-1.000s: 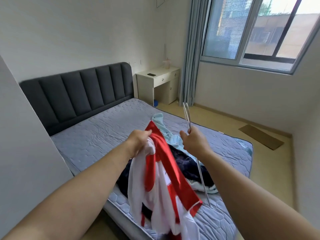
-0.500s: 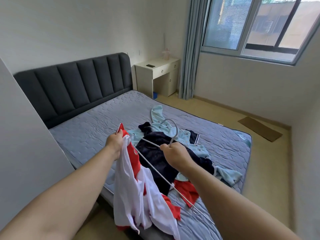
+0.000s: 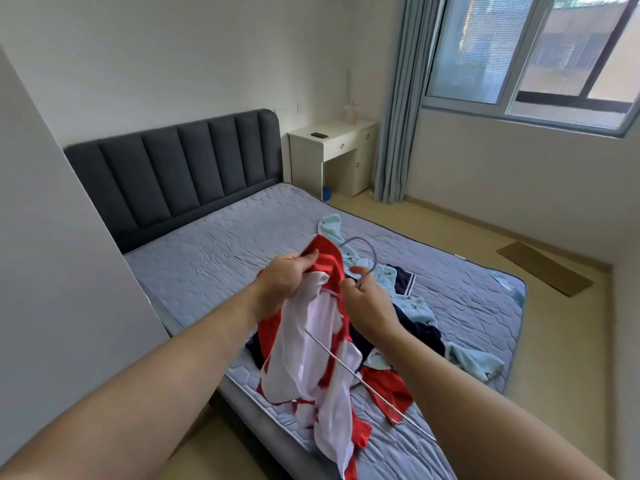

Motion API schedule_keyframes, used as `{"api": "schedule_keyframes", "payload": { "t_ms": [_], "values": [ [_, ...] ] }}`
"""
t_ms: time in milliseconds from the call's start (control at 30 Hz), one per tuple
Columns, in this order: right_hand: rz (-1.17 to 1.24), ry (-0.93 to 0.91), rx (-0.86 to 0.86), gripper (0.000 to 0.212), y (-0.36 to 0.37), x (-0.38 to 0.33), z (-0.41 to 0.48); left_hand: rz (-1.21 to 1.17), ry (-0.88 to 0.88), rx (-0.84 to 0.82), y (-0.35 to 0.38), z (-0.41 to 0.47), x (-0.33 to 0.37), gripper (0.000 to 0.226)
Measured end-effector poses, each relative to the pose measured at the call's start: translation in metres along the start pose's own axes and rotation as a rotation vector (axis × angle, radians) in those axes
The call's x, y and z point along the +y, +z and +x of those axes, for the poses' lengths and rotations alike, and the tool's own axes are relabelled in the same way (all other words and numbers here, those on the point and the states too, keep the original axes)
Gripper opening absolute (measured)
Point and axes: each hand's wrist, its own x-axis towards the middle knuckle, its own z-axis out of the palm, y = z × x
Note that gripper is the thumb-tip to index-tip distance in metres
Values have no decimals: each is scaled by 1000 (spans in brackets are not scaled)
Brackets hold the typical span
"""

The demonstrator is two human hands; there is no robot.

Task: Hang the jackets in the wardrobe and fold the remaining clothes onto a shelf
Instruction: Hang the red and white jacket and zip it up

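Note:
A red and white jacket hangs over the bed's near edge, gripped at its red collar by my left hand. My right hand grips a thin metal hanger just below its hook, close beside the collar. One hanger arm slants down in front of the jacket's white lining. Behind my hands, a pile lies on the mattress: a light blue garment, a dark navy garment and a red piece.
The grey mattress with a dark padded headboard fills the middle. A white panel stands close on the left. A white desk and blue curtain are at the back, and a brown mat lies on the floor.
My left hand has lifted the jacket collar up and toward the right hand. The hanger has moved in against the jacket, its arm now crossing the white lining.

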Motion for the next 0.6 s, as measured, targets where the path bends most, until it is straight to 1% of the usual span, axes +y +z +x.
{"api": "schedule_keyframes", "payload": {
  "t_ms": [67,133,200,233,267,333,367,400,433,467,533,600],
  "values": [
    [158,21,72,54,-1,-4,5,-15,22,-91,11,-14,14,31],
    [297,79,69,77,-4,-9,11,-35,41,-163,19,-24,22,30],
    [337,115,53,87,-7,-17,13,4,80,-183,24,-31,27,30],
    [338,115,56,90,-7,-20,14,114,146,-161,23,-31,28,29],
    [339,108,66,90,-7,-22,14,315,256,-123,21,-30,28,29],
    [353,93,80,86,-5,-28,16,866,545,-5,15,-27,22,31],
    [367,88,70,84,-5,-31,17,1105,665,72,12,-25,18,37],
    [388,94,55,82,-4,-33,17,1242,734,128,9,-21,13,45],
    [419,112,38,80,-4,-35,17,1271,757,143,6,-17,10,52],
    [448,138,20,78,-3,-37,17,1237,748,124,4,-11,8,55],
    [463,147,-10,74,3,-39,16,1145,668,26,-1,2,5,49],
    [399,83,-36,68,8,-35,18,1053,602,-74,-10,10,-1,40]
  ]
}}
